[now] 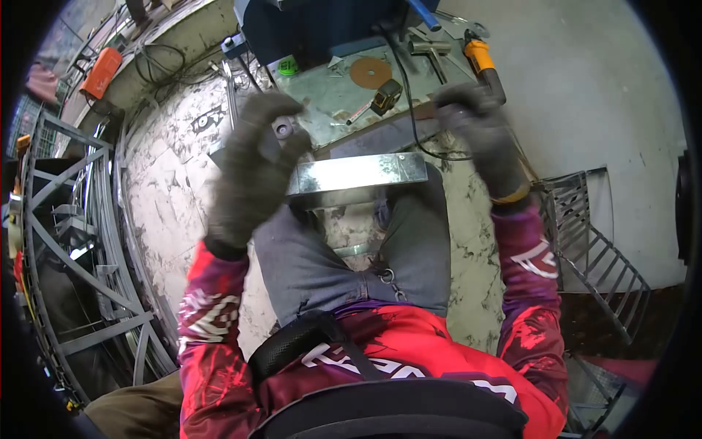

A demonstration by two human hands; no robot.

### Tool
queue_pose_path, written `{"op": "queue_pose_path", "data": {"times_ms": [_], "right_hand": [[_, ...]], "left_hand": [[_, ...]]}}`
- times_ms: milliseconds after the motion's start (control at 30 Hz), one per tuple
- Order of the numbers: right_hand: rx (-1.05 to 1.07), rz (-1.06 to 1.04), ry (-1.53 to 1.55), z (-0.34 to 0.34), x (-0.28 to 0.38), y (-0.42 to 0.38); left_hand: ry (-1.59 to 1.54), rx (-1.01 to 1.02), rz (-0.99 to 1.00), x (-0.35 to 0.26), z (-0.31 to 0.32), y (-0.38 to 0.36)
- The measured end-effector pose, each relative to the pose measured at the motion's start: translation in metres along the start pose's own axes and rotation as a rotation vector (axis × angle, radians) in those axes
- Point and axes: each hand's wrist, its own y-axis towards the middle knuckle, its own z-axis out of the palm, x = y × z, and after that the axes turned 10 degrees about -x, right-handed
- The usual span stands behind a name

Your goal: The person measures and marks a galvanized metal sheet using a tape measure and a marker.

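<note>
A shiny rectangular metal tube point(362, 173) lies crosswise over the knees. My left hand point(252, 164), in a dark glove, is raised beside the tube's left end, its thumb and fingers curved apart in a C shape. Between them shows a small metal piece with a round hole point(283, 128); it looks to be behind the hand rather than held. My right hand point(479, 135), also gloved, hovers beyond the tube's right end, apart from it. Its fingers are curled and smeared by motion, with no object visible in them.
Ahead, a blue machine point(314, 36) stands on a base plate with a tape measure point(385, 96), a brown disc point(371, 73) and a black cable point(409, 110). An orange-and-black power tool point(482, 66) lies right of it. Metal frames flank both sides, including a slatted one point(585, 234).
</note>
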Motion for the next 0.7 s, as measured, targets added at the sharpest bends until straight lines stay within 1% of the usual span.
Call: {"op": "queue_pose_path", "data": {"times_ms": [33,67,100,133,200,233,267,333,367,400,433,467,500,567,633,667,700], "right_hand": [[0.044,0.176,-0.006,0.019,-0.048,-0.007],[0.066,0.048,-0.281,0.030,-0.058,0.000],[0.085,-0.072,-0.558,0.041,-0.064,0.005],[0.076,-0.074,-0.560,0.049,-0.070,0.012],[0.090,0.004,-0.701,0.065,-0.087,0.032],[0.082,-0.025,-0.750,0.074,-0.106,0.042],[0.081,-0.026,-0.747,0.079,-0.123,0.048],[0.187,-0.051,-0.854,0.091,-0.144,0.057],[0.193,0.032,-0.749,0.093,-0.145,0.064],[0.202,0.028,-0.742,0.092,-0.145,0.060],[0.092,0.070,-0.559,0.087,-0.144,0.051],[-0.016,0.114,-0.377,0.083,-0.136,0.041],[-0.178,0.126,-0.212,0.079,-0.117,0.026],[-0.284,-0.108,-0.223,0.055,-0.118,-0.009],[-0.218,-0.242,-0.218,0.036,-0.048,-0.048],[-0.213,-0.255,-0.220,0.033,-0.024,-0.069],[-0.258,-0.252,-0.134,0.043,0.002,-0.089]], "left_hand": [[0.091,0.194,-0.001,0.017,0.012,-0.019],[0.255,0.249,0.045,0.009,0.020,-0.033],[0.231,0.315,-0.037,0.010,0.028,-0.045],[0.230,0.316,-0.028,0.010,0.030,-0.054],[0.294,0.324,0.024,0.006,0.030,-0.062],[0.276,0.274,0.017,0.007,0.030,-0.064],[0.279,0.275,0.019,0.007,0.032,-0.069],[0.049,0.087,-0.208,0.004,0.032,-0.080],[0.057,0.083,-0.213,0.002,0.029,-0.084],[0.025,0.131,-0.214,-0.001,0.025,-0.088],[-0.008,0.179,-0.216,-0.003,0.022,-0.091],[-0.003,0.176,-0.224,-0.006,0.020,-0.094],[-0.051,0.149,-0.248,-0.010,0.019,-0.098],[-0.093,0.130,-0.284,-0.017,0.024,-0.103],[-0.439,0.104,-0.696,-0.029,0.036,-0.108],[-0.542,0.068,-0.662,-0.034,0.048,-0.107],[-0.647,0.059,-0.731,-0.037,0.062,-0.113]]}}
